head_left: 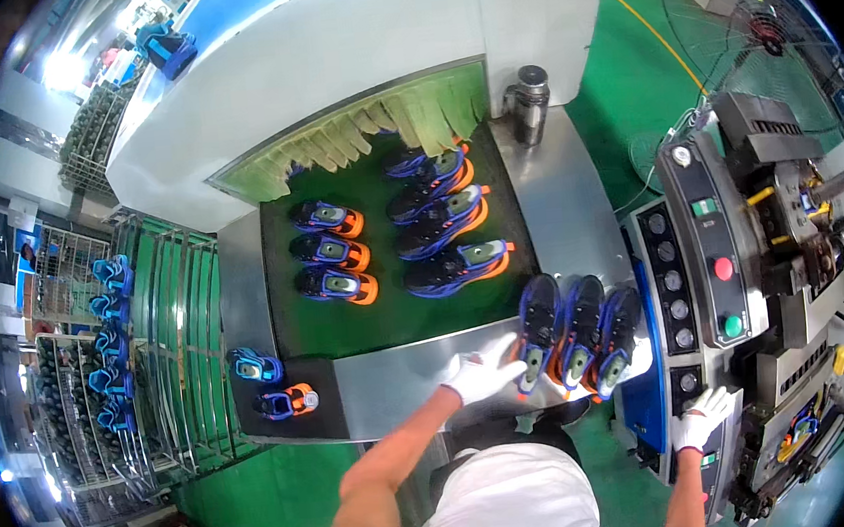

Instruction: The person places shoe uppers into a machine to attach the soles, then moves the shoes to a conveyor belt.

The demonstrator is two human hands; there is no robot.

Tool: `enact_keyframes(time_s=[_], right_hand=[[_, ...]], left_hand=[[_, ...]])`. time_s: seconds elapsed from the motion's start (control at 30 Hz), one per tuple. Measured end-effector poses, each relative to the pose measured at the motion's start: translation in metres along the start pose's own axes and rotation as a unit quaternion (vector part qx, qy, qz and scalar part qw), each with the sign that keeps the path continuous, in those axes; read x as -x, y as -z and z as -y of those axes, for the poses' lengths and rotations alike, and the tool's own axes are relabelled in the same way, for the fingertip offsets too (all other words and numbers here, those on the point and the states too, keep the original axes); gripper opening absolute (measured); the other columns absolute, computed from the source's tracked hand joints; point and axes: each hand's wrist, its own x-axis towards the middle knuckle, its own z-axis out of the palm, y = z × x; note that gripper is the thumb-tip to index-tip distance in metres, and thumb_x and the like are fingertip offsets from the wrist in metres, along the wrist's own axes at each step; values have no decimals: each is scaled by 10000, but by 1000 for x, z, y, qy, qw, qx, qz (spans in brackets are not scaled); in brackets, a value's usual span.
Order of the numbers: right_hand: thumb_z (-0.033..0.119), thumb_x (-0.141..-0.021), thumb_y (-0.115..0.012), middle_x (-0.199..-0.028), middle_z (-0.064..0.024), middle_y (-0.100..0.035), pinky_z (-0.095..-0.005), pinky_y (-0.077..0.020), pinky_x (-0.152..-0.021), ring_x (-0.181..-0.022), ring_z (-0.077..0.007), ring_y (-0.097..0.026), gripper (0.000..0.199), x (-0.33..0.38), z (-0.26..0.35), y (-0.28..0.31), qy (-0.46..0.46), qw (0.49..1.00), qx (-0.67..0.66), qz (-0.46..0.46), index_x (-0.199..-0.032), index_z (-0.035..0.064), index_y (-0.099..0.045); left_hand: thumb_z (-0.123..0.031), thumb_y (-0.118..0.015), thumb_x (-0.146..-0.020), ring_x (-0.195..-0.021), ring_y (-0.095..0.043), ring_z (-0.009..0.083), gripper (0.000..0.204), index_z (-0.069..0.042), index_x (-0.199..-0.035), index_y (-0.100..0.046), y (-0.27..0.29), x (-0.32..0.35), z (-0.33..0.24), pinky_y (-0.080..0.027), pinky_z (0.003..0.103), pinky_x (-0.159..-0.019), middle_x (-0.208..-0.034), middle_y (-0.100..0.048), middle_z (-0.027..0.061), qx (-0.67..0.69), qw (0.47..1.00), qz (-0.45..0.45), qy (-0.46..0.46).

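Note:
My left hand [485,370], in a white glove, reaches over the metal front ledge with its fingers stretched out. Its fingertips come up to the leftmost of three black and blue shoes with orange trim; whether they touch it I cannot tell. That shoe [539,318], the middle shoe [581,335] and the right shoe [619,339] lie side by side at the ledge's right end. My right hand [702,420], gloved as well, is open with fingers apart at the front of a machine's control panel [688,381]. It holds nothing that I can see.
Several similar shoes [453,269] sit in two columns on a dark green conveyor belt [387,322] below a green strip curtain [380,122]. A steel flask [531,103] stands on the right ledge. Two shoes rest on a dark mat [325,413] at left, beside a metal rack [182,335].

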Motion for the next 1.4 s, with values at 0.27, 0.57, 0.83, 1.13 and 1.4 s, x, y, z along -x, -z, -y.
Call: enact_keyframes(time_s=[0.27, 0.57, 0.83, 1.13, 1.4], right_hand=[[167, -800, -790, -1634, -294, -287, -503, -198, -1265, -1539, -452, -220, 926, 45, 21, 106, -14, 946, -324, -15, -1572, -29, -317], [151, -830, -788, -1353, -259, -626, -379, -491, -1045, -1238, -299, -631, 651, 91, 170, 265, 201, 797, -557, 117, -1385, -68, -528], [350, -839, -760, -1372, -285, -556, -462, -457, -1083, -1282, -439, -552, 728, 124, 304, 311, 420, 695, -581, 64, -1396, -30, -488], [114, -834, -824, -1232, -109, -640, -339, -520, -935, -1042, -201, -620, 596, 88, 54, 280, 104, 352, -911, 187, -1333, -38, -537], [-82, -783, -708, -1088, -126, -719, -337, -604, -686, -802, -208, -727, 614, 121, -91, 209, -132, 131, -980, 65, -1374, -22, -553]], left_hand=[[-375, -674, -925, -1127, -594, 451, 492, -76, -1314, -636, 196, 12, 215, -486, 546, -978, -1321, -593, 202, -245, 820, -494, 150], [-297, -567, -1011, -923, -656, 383, 245, -91, -982, -697, 250, 37, 246, -517, 513, -788, -1030, -677, 143, -344, 848, -404, -5], [-279, -728, -884, -824, -652, 320, 184, -97, -902, -732, 128, 41, -41, -504, 448, -708, -886, -670, 139, -174, 919, -196, -293], [-37, -723, -888, -1077, -654, 276, 479, -21, -1347, -588, 50, -11, -320, -560, 368, -901, -1330, -586, 176, -128, 742, -153, -640], [25, -592, -987, -1111, -642, 210, 393, 7, -1377, -537, -16, -106, -364, -524, 343, -986, -1287, -594, 129, -14, 841, -197, -504]])
